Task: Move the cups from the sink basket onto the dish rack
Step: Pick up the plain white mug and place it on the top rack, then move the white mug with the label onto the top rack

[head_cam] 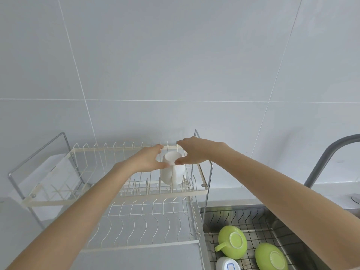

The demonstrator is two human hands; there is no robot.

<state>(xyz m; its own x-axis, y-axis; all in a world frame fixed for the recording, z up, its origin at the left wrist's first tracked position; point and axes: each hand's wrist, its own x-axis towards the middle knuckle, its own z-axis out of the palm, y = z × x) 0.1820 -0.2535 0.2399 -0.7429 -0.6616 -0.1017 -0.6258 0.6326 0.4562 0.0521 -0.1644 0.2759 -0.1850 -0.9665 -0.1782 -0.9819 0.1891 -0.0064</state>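
A white cup (173,173) stands upside down among the tines at the right end of the dish rack's (116,198) upper tier. My left hand (145,159) and my right hand (195,151) close on its upturned base from either side, both thumbs touching it. In the sink basket (253,217) at the lower right lie an upside-down green cup (231,241) with a handle, a second green cup (270,257), and a white cup with blue markings (228,265) at the frame's bottom edge.
The rack's lower tier (144,244) of white wire slots sits below the upper one, framed by chrome posts (207,191). A grey faucet (323,162) arches over the sink at the right. A tiled wall stands directly behind the rack.
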